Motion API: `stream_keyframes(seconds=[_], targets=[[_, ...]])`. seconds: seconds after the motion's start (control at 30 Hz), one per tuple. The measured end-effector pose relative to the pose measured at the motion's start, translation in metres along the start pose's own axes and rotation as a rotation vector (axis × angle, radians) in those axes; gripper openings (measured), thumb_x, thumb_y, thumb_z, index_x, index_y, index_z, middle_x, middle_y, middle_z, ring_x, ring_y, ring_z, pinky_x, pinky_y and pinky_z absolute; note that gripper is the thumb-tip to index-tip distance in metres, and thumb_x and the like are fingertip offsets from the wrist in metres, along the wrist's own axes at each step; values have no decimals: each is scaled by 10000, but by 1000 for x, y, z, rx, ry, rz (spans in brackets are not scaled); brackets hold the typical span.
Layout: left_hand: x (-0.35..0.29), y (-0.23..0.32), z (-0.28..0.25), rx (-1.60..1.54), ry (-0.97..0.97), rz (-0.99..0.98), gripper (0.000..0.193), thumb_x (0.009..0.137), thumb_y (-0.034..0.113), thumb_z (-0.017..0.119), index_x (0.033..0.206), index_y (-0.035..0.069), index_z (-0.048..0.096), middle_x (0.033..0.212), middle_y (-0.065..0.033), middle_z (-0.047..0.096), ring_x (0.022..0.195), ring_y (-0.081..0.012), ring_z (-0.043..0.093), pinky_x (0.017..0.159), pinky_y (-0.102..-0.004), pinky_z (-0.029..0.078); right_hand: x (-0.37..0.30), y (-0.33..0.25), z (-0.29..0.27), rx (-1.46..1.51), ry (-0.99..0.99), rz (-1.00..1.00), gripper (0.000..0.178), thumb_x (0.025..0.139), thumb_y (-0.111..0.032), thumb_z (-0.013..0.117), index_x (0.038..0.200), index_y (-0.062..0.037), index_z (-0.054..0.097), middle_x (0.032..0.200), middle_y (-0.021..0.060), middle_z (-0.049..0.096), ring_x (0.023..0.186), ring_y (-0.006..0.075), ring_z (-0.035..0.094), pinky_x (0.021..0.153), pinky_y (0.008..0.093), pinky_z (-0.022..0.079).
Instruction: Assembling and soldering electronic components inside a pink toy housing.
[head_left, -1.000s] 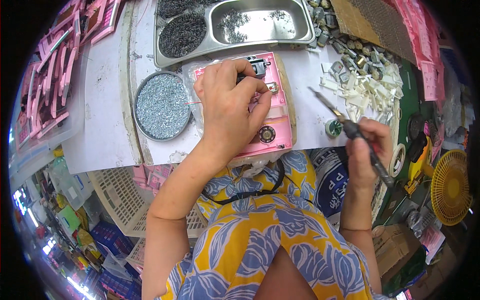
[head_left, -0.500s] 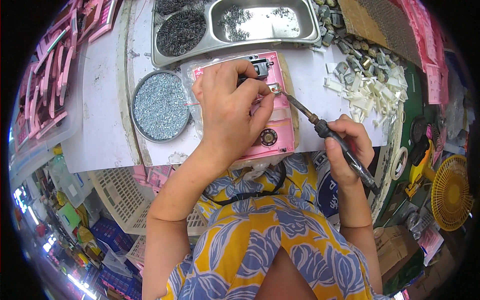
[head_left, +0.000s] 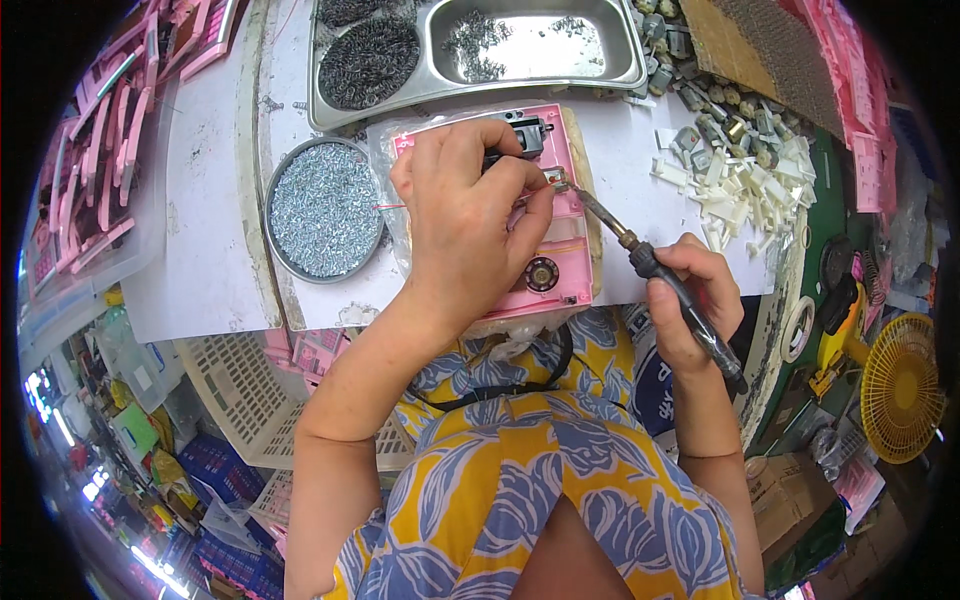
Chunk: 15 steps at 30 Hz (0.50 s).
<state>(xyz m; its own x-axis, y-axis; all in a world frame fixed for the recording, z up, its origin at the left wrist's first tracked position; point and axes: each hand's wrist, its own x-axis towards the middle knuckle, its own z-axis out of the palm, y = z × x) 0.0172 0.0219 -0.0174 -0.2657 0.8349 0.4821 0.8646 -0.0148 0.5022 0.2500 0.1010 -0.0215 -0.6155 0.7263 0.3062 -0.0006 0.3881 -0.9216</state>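
Note:
My left hand (head_left: 465, 210) is closed in a pinch over a pink plastic casing (head_left: 562, 262). A thin red wire (head_left: 391, 207) runs through its grip, sticking out on the left side of the hand. My right hand (head_left: 697, 300) grips a soldering iron (head_left: 688, 305) by its dark handle. The iron's tip meets a small metal part (head_left: 557, 178) in the casing, just beside my left fingertips. Above those fingers sits a dark grey part (head_left: 528, 135), and a round speaker-like disc (head_left: 541, 274) lies lower in the casing. My left hand hides the casing's left half.
Left of the casing stands a round dish (head_left: 325, 210) of small silvery pieces. A steel tray (head_left: 480, 90) with dark springs lies behind. Small motors (head_left: 700, 125) and white plastic parts (head_left: 745, 195) are heaped at right. A yellow fan (head_left: 902, 388) stands further right.
The hands, casing and table things appear shifted slightly to the right in the picture. My right hand and the iron's handle have moved a little left, with the tip staying by the metal part.

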Motion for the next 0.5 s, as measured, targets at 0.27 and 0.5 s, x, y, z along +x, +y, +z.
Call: stream_keyframes(seconds=[0.27, 0.5], targets=[[-1, 1, 1, 16, 5, -7, 158, 718, 149, 806, 832, 116, 702, 1023, -40, 584, 964, -249, 529, 861, -403, 338, -3, 1, -3, 15, 37, -4, 275, 841, -30, 724, 1090, 35, 628, 757, 44, 545, 643, 99, 452, 573, 246, 334], [-2, 0, 0, 23, 13, -8, 153, 725, 154, 810, 835, 112, 713, 1003, -40, 590, 952, -244, 533, 868, -403, 339, -1, 2, -6, 0, 48, -19, 270, 844, -33, 727, 1088, 32, 632, 768, 46, 560, 651, 102, 459, 582, 251, 342]])
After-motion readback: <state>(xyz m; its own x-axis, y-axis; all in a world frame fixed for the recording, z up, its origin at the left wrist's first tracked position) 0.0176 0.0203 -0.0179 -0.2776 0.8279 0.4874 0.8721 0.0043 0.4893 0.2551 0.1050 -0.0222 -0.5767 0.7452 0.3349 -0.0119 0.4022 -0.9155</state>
